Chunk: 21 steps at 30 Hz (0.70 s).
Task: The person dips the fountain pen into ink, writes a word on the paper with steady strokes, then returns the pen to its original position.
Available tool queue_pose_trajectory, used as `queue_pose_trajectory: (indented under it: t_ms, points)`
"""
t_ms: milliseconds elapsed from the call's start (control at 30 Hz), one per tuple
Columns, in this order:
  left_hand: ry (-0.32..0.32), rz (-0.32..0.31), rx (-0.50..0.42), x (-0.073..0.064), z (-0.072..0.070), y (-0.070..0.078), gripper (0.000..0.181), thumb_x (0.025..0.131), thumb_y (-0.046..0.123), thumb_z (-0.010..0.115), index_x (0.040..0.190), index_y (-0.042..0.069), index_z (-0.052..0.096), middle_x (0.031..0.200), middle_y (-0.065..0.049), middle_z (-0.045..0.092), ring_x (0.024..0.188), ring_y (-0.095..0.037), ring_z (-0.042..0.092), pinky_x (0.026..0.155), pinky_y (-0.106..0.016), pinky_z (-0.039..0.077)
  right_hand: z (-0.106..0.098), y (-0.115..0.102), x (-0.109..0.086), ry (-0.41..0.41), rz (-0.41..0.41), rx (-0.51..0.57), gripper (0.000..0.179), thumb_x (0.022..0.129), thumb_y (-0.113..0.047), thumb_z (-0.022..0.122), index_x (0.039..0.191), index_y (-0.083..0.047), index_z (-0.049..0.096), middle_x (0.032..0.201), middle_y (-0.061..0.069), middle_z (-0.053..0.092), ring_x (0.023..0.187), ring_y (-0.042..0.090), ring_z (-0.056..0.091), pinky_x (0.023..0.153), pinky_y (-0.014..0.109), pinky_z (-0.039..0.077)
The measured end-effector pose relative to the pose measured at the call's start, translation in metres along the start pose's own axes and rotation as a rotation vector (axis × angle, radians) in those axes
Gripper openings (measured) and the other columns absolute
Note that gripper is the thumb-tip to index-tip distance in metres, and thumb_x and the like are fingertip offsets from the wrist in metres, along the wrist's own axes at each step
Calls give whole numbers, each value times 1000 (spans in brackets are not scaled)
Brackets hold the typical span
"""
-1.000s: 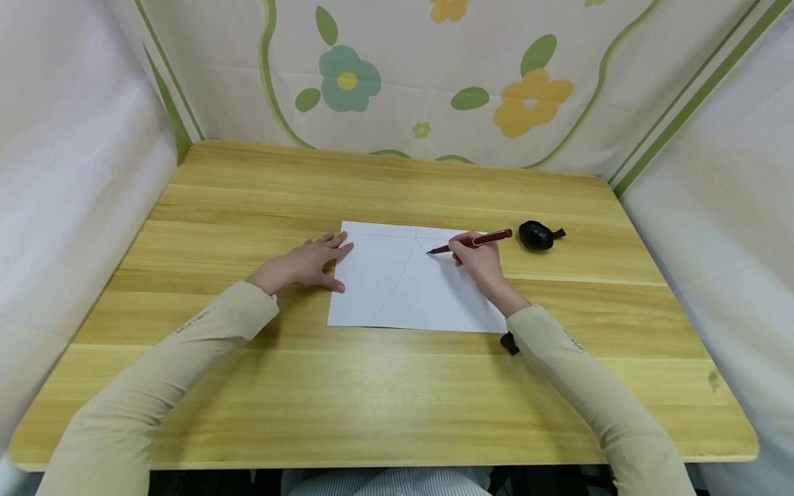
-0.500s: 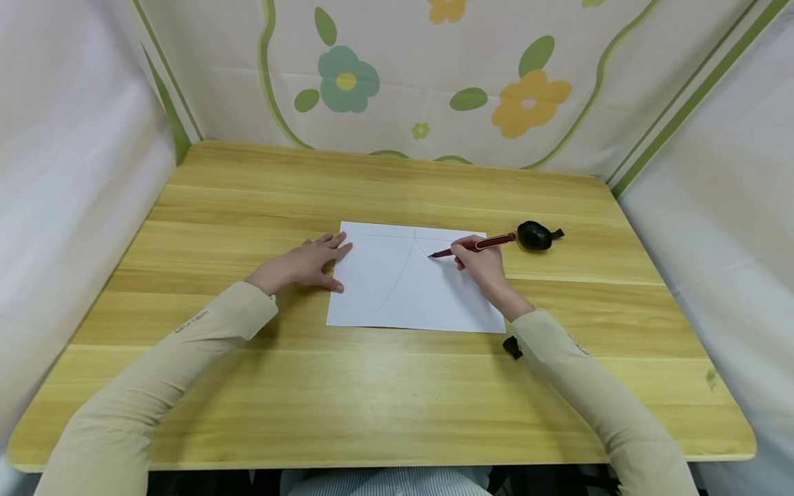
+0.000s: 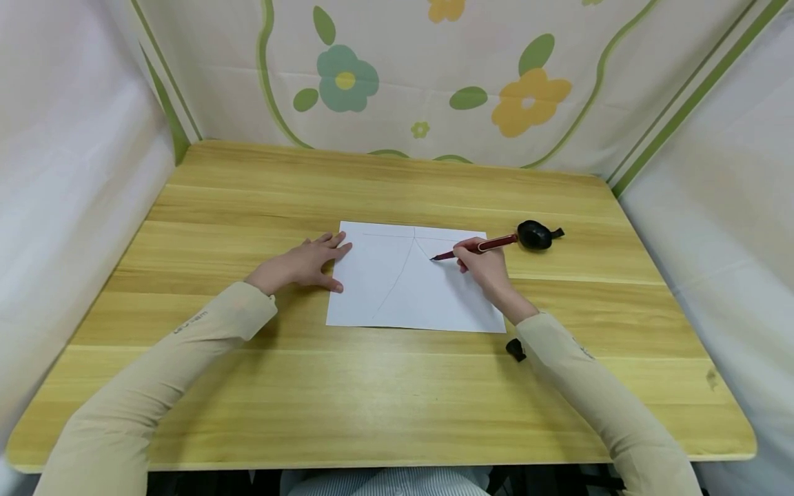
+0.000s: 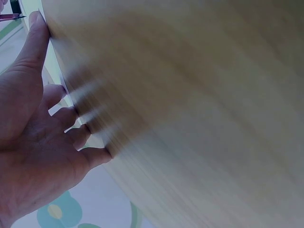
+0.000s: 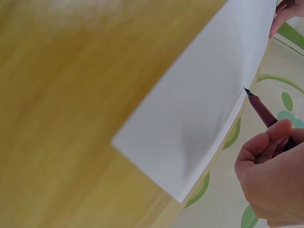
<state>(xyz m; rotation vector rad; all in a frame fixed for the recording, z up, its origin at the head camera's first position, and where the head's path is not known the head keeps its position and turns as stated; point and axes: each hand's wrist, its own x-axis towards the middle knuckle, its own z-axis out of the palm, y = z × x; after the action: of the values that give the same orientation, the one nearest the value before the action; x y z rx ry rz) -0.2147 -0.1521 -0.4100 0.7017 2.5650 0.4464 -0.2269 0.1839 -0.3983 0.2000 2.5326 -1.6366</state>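
Between the left edge of the table (image 3: 372, 399) and its middle, the left hand (image 3: 298, 264) is resting with fingers spread, gripping nothing, pressing the left edge of the paper (image 3: 415, 289), which is lying roughly midway. The right hand (image 3: 487, 267) is pinching the pen (image 3: 498, 242) in bent fingers; drawing a slanting line (image 3: 423, 249) seems the current step, and extending it is probably calling for steady paper. Toward the far right corner, a black oval object (image 3: 534, 235) is sitting.

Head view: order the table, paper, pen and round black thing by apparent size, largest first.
1. Table
2. Paper
3. Pen and round black thing, unranked: the first looks longer, the second thicker.
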Motion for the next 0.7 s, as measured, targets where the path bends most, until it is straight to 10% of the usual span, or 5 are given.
queue_pose_trajectory:
  t_ms: [700]
  points:
    - [1,-4,-6,0,0,1,91,84,39,69,151,7,17,160,-17,1,146,-41,-1,112,-67,8,-6,0,-7,-14,6,-21,20,87,-13,60,100,2,66,62,-7,58,53,5,53,61,25,47]
